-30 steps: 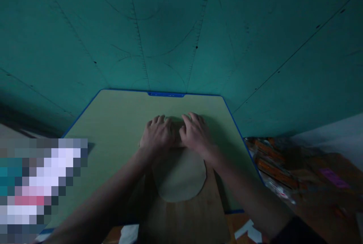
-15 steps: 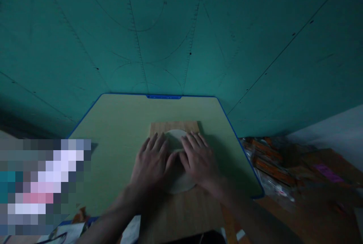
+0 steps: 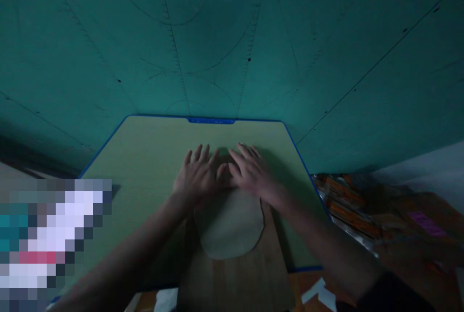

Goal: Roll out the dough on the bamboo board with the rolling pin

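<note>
A flat, rounded, pale sheet (image 3: pixel 232 227) that looks like dough or clay lies on a wooden board (image 3: pixel 239 278). My left hand (image 3: pixel 199 174) rests palm down over the far part of the board, fingers spread and pointing away from me. Beside it my right hand (image 3: pixel 250 169) lies the same way, the two thumbs meeting or nearly so. Both palms and wrists cover the sheet's far edge, so whether they press on it is hidden. No held object shows in either hand.
Under the board is a pale yellow-green panel (image 3: pixel 145 157) with a blue rim, set against a green wall (image 3: pixel 217 51) with drawn lines. Wrapped orange-brown items (image 3: pixel 348 200) and cardboard (image 3: pixel 416 220) lie to the right. White scraps (image 3: pixel 319 295) sit near the front; a blurred-out patch covers the left.
Both hands have moved away from me, from the middle of the pale sheet to its far edge. More of the sheet's near part now shows. The view has shifted slightly.
</note>
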Available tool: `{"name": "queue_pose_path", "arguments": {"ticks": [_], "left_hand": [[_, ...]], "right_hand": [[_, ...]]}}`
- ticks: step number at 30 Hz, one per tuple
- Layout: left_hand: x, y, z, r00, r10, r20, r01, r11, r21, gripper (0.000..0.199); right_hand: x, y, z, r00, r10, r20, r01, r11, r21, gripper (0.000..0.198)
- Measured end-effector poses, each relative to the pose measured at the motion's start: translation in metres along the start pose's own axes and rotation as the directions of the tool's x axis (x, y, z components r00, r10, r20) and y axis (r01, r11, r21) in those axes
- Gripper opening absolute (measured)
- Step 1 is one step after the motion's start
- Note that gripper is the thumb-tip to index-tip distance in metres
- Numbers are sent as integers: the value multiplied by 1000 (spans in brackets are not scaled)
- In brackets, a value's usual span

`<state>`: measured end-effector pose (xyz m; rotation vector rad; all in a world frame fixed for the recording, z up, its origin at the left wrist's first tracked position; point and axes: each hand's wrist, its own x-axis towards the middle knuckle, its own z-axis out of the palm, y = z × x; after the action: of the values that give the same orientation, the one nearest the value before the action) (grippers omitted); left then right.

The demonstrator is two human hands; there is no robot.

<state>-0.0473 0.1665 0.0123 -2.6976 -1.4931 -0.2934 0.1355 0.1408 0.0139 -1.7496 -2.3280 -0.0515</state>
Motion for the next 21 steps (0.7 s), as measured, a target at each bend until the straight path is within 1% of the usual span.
{"name": "queue_pose_path", "arguments": {"ticks": [3, 5, 7, 9, 12, 14, 16, 19, 20, 21], "left_hand": [[38, -11, -4, 998, -57, -7, 57, 998, -21, 40], [51, -15, -5, 995, -96, -22, 95, 995, -17, 39], [54, -16, -5, 993, -114, -21, 114, 993, -15, 39], [47, -14, -5, 993, -114, -12, 113, 993, -16, 39], [23, -5, -7, 995, -96, -3, 96, 995, -12, 42], [-2, 3, -8, 998, -64, -8, 64, 998, -9, 44], [-33, 12, -7, 999, -21, -27, 21, 1000, -6, 45], [-87, 24, -4, 990, 59, -125, -56, 998, 27, 49], [-104, 27, -2, 979, 91, -180, -84, 995, 45, 51], [-118, 29, -1, 971, 117, -210, -107, 993, 56, 52]], "right_hand": [[37, 14, 2, 996, 81, -41, -81, 997, 13, 38], [50, 19, 2, 991, 122, -49, -121, 993, 13, 35], [54, 21, 3, 989, 138, -49, -138, 990, 9, 35], [48, 18, 3, 989, 142, -43, -142, 990, 7, 36], [22, 7, 3, 993, 113, -26, -113, 994, 7, 41], [-5, -5, 2, 997, 78, -22, -78, 997, 1, 46], [-38, -19, -1, 999, 47, -25, -47, 999, -2, 52], [-92, -39, -7, 999, -22, -31, 22, 1000, 22, 59], [-108, -43, -9, 998, -50, -32, 51, 998, 33, 62], [-121, -46, -11, 996, -79, -30, 80, 996, 43, 63]]}}
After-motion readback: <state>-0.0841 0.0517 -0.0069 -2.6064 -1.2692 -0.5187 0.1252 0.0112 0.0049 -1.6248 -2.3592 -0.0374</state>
